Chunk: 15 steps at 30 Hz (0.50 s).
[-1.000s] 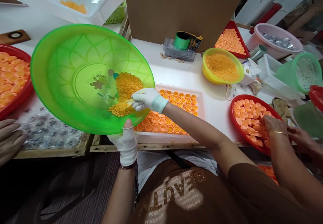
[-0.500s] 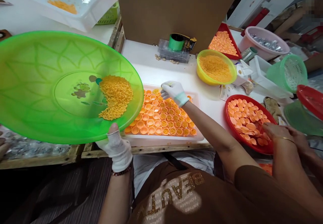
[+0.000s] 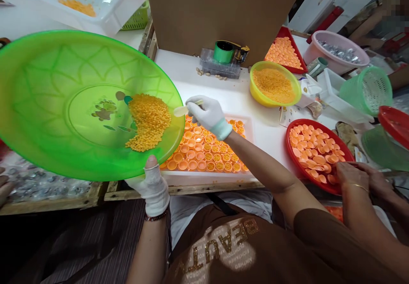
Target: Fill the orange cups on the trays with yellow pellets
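Note:
My left hand (image 3: 152,190), in a white glove with the thumb tip bare, grips the near rim of a large green basin (image 3: 92,66). Small yellow-orange pellets (image 3: 150,120) lie heaped at the basin's right side. My gloved right hand (image 3: 207,114) pinches a small pale spoon (image 3: 181,111), its bowl close to the basin's right rim. Below that hand sits a white tray (image 3: 252,132) packed with small orange cups (image 3: 191,154). Cups on the right side hold yellow pellets, while many on the left look unfilled. My right hand hides part of the tray's back.
A yellow bowl of orange bits (image 3: 275,83) and a red basin of orange pieces (image 3: 290,147) stand to the right. Another person's hands (image 3: 354,177) reach into the red basin. A tape dispenser (image 3: 225,53) rests by the brown board (image 3: 217,11).
My right hand has moved left from over the tray towards the green basin, bringing the spoon into clearer view. The green basin has shifted slightly. The other person's hands moved a little at the red basin.

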Tool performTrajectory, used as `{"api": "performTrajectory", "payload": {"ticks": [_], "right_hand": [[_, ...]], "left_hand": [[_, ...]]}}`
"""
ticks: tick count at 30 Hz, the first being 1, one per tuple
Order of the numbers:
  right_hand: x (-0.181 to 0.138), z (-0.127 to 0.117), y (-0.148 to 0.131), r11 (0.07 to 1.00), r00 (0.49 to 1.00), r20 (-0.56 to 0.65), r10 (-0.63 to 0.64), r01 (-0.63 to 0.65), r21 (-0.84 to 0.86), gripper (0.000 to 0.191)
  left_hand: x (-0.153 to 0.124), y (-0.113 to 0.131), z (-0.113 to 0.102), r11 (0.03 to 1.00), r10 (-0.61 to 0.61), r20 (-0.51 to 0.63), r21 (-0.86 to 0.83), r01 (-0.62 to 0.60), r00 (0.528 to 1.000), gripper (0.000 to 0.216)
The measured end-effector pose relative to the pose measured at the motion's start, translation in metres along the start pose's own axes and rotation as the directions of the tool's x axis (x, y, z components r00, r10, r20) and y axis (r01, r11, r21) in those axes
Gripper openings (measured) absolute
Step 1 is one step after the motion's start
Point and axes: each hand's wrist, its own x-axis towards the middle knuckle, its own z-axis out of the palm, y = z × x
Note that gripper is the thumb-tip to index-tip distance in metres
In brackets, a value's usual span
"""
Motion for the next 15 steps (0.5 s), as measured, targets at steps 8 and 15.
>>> {"api": "performTrajectory", "payload": {"ticks": [8,15], "right_hand": [[0.007,0.087,-0.003,0.882,0.865,0.397,0.306,-0.414,0.223,0.018],[0.004,0.057,-0.003,0.664,0.805,0.469,0.364,-0.578,0.475,0.016]], "left_hand": [[-0.001,0.003,0.010,0.998,0.030,-0.141,-0.048,-0.037,0.990,0.072],[0.000,-0.002,0.005,1.000,0.023,-0.111,-0.015,-0.025,0.994,0.079]]}}
